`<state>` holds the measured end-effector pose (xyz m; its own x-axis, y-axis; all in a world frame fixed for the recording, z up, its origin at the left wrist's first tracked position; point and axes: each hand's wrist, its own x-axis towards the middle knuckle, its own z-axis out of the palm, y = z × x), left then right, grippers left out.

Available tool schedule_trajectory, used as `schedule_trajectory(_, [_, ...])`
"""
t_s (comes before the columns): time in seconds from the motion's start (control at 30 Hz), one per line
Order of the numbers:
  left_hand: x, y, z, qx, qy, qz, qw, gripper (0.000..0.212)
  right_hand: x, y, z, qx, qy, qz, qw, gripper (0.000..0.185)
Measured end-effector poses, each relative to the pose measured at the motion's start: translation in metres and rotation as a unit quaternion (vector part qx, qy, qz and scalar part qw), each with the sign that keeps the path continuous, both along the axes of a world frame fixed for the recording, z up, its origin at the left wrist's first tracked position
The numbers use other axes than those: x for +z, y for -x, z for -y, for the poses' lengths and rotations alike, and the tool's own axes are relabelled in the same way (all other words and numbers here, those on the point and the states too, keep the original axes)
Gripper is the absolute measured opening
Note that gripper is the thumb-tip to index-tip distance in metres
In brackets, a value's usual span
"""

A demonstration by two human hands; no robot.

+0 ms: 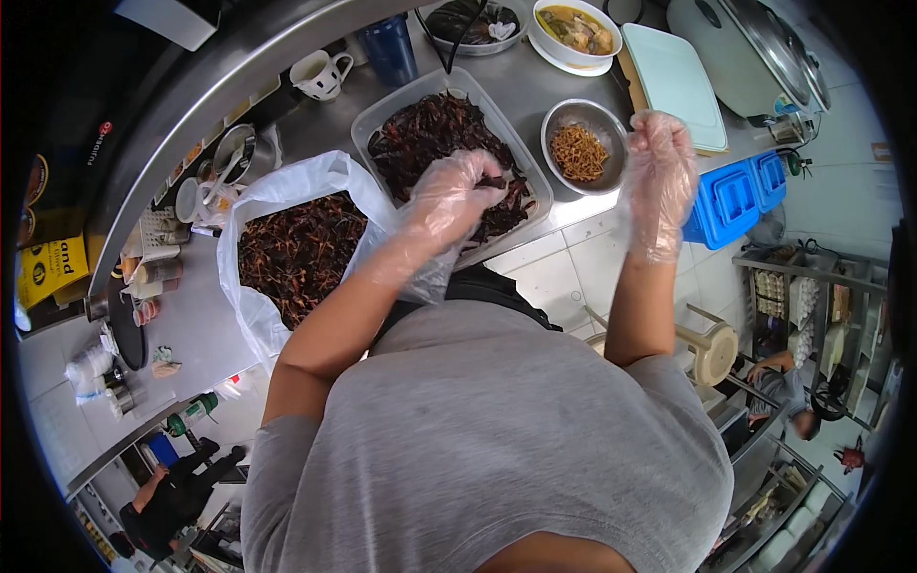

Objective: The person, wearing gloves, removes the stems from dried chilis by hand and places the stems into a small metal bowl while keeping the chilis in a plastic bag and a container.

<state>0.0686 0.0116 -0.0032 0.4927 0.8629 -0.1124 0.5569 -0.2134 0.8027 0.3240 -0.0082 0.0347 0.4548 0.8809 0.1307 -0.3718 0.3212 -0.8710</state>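
My left hand (pixel 458 183), in a clear plastic glove, is over a translucent plastic tub (pixel 541 179) of dark dried chilies (pixel 437 129). A dark chili piece (pixel 490 182) shows between its thumb and fingers. My right hand (pixel 660 161), also gloved, is raised just right of a steel bowl (pixel 617 147) holding thin yellow-brown stems (pixel 579 154). Its fingers are curled in, and whether anything is inside them is hidden. Left of the tub, an opened white plastic bag (pixel 247 326) is full of dark dried chilies with orange-brown stems (pixel 301 251).
Behind the tub stand a mug (pixel 315 77), a blue tumbler (pixel 387 50) and a soup bowl (pixel 579 32). A pale lid (pixel 673 79) and large pot (pixel 738 57) are at right. Blue bins (pixel 723 204) stand below the counter. Two people (pixel 168 494) are in the background.
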Motion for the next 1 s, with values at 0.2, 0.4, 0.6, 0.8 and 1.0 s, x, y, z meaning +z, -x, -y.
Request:
schedule_trajectory(0.2, [0.017,0.059,0.006,-0.042,-0.131,-0.045,0.989,0.044,-0.034,-0.056,-0.016,0.034,0.300,0.586,0.752,0.024])
schedule_trajectory(0.4, [0.074,0.175,0.029,0.260,0.031,-0.071,0.963,0.036,-0.019,0.011,-0.036,0.057,0.130,0.374,0.916,0.021])
schedule_trajectory(0.6, [0.020,0.226,0.055,0.229,-0.058,-0.244,0.941,0.044,0.008,0.208,-0.012,0.461,-0.030,0.448,0.766,0.020])
schedule_trajectory(0.8, [-0.027,0.207,0.080,0.176,-0.160,-0.287,0.928,0.043,-0.084,0.310,-0.038,0.339,-0.077,0.772,0.533,0.019])
schedule_trajectory(1.0, [-0.005,0.220,0.096,0.300,-0.149,-0.058,0.941,0.034,-0.040,0.305,-0.034,0.417,-0.054,0.587,0.692,0.019])
